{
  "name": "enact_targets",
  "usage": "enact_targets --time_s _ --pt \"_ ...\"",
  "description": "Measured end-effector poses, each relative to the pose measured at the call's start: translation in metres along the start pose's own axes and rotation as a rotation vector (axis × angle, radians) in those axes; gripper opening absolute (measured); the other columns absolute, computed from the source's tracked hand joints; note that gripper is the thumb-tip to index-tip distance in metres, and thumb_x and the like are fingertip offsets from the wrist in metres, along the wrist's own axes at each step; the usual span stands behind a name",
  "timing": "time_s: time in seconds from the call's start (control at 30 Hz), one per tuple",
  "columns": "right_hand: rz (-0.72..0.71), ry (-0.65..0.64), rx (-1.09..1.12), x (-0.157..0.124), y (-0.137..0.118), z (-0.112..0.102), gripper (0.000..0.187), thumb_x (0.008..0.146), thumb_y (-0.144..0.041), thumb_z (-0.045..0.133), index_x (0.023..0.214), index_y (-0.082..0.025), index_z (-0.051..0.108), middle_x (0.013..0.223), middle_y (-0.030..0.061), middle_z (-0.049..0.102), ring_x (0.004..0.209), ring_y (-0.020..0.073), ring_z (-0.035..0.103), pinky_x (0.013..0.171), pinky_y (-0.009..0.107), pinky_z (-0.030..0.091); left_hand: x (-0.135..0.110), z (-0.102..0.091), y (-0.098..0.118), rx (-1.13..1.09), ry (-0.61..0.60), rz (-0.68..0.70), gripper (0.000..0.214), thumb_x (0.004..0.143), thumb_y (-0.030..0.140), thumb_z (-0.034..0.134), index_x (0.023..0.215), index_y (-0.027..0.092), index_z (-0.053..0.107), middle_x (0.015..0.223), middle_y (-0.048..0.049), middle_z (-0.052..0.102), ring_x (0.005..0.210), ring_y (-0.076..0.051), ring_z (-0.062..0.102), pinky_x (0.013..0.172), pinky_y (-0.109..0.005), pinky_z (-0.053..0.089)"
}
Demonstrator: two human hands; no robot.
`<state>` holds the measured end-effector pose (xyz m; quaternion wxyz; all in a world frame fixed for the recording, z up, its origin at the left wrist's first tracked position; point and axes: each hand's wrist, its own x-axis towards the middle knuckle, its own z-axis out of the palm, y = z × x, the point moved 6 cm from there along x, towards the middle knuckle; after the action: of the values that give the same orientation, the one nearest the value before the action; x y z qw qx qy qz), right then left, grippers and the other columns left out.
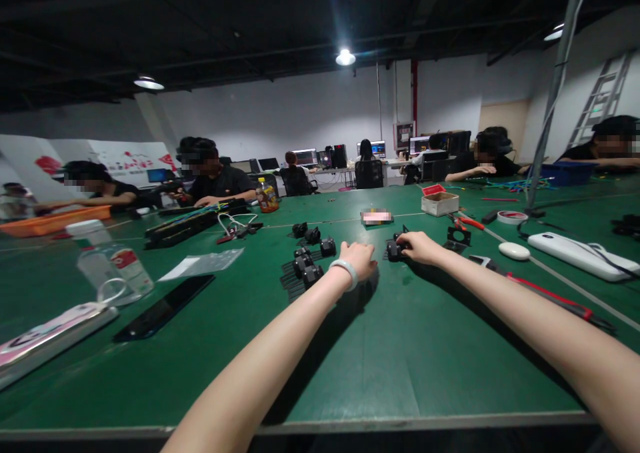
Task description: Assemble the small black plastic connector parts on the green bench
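Observation:
Both my arms reach far out over the green table [380,346]. My left hand [359,258], with a pale bracelet at the wrist, rests on the table as a closed fist; I cannot make out anything in it. Just left of it lie several small black parts [310,263] on black comb-like strips. My right hand [419,246] is closed on a small black part [395,249] that sits on the table surface. A black bracket [459,237] lies just beyond that hand.
A white box [440,203], red-handled pliers [467,222], a tape roll [512,216], a white mouse [514,251] and a white device [583,254] lie on the right. At left are a water bottle [113,260], a clear bag [200,264] and a black phone [163,308]. Several people work along the far side.

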<state>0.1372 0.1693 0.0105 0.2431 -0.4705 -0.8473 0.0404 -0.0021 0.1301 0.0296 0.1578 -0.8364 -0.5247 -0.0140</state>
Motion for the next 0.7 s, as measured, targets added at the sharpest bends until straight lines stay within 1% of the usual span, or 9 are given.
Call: enact_targets --time_s 0.07,0.17,0.23,0.27,0.33,0.43,0.5,0.6,0.7 --pt "-0.021 0.006 0.018 -0.002 -0.01 0.001 0.027 0.067 -0.013 0.051 0.094 -0.013 0.056 0.093 0.008 0.058 0.084 0.0164 0.052 0.074 0.023 0.037 -0.006 0.0 0.0 -0.024 -0.004 0.004 0.035 0.074 0.042 0.039 0.1 0.018 0.045 0.096 -0.0106 0.054 0.091 -0.026 0.048 0.076 -0.042 0.031" --pt "-0.074 0.004 0.045 -0.008 -0.029 0.001 0.027 0.067 -0.014 0.052 0.094 -0.014 0.056 0.091 0.0069 0.059 0.083 0.0153 0.053 0.073 0.022 0.038 -0.015 0.0 0.003 -0.082 0.009 0.024 0.052 0.07 0.046 0.044 0.113 0.018 0.032 0.108 -0.0115 0.047 0.098 -0.026 0.044 0.078 -0.039 0.033" --pt "-0.124 -0.004 0.068 -0.015 -0.045 0.002 0.028 0.067 -0.013 0.052 0.094 -0.015 0.056 0.089 0.0062 0.06 0.08 0.0147 0.053 0.071 0.022 0.038 -0.02 -0.002 0.006 -0.188 0.042 0.078 0.061 0.067 0.047 0.049 0.116 0.016 0.028 0.11 -0.0118 0.044 0.099 -0.024 0.043 0.08 -0.035 0.034" --pt "-0.175 0.001 0.097 -0.02 -0.054 0.001 0.028 0.066 -0.012 0.052 0.093 -0.014 0.056 0.088 0.0068 0.06 0.079 0.0152 0.054 0.07 0.023 0.039 -0.023 -0.004 0.008 -0.243 0.059 0.119 0.062 0.065 0.046 0.051 0.115 0.016 0.03 0.109 -0.0114 0.045 0.098 -0.023 0.044 0.08 -0.033 0.035" --pt "-0.262 0.003 0.147 -0.031 -0.072 -0.001 0.027 0.066 -0.012 0.052 0.093 -0.014 0.056 0.087 0.0073 0.06 0.075 0.0155 0.054 0.067 0.025 0.04 -0.03 -0.008 0.013 -0.326 0.075 0.224 0.056 0.064 0.044 0.054 0.109 0.015 0.037 0.103 -0.0096 0.048 0.093 -0.02 0.047 0.078 -0.028 0.037" --pt "-0.344 0.007 0.197 -0.049 -0.09 -0.005 0.027 0.066 -0.013 0.052 0.093 -0.014 0.055 0.087 0.0082 0.058 0.078 0.0165 0.053 0.068 0.027 0.04 -0.043 -0.013 0.018 -0.366 0.032 0.34 0.044 0.061 0.042 0.057 0.094 0.015 0.047 0.089 -0.0056 0.053 0.08 -0.017 0.05 0.07 -0.026 0.039" --pt "-0.36 -0.016 0.234 -0.06 -0.098 -0.007 0.027 0.067 -0.014 0.053 0.094 -0.015 0.055 0.086 0.0072 0.057 0.077 0.0155 0.052 0.068 0.026 0.04 -0.053 -0.016 0.018 -0.381 0.009 0.365 0.041 0.06 0.041 0.058 0.091 0.016 0.049 0.083 -0.0036 0.054 0.075 -0.016 0.051 0.066 -0.025 0.04" --pt "-0.348 -0.049 0.294 -0.076 -0.105 -0.011 0.027 0.067 -0.017 0.053 0.095 -0.017 0.054 0.084 0.0052 0.056 0.071 0.0136 0.052 0.065 0.026 0.042 -0.067 -0.021 0.02 -0.403 -0.003 0.397 0.041 0.061 0.042 0.057 0.093 0.017 0.049 0.081 -0.0023 0.053 0.073 -0.015 0.051 0.065 -0.023 0.039" --pt "-0.338 -0.078 0.386 -0.088 -0.11 -0.014 0.031 0.067 -0.017 0.054 0.098 -0.019 0.052 0.09 0.0048 0.053 0.069 0.0119 0.052 0.064 0.025 0.043 -0.078 -0.025 0.025 -0.405 -0.022 0.428 0.041 0.061 0.042 0.056 0.092 0.017 0.049 0.08 -0.0023 0.053 0.072 -0.014 0.051 0.064 -0.022 0.039"
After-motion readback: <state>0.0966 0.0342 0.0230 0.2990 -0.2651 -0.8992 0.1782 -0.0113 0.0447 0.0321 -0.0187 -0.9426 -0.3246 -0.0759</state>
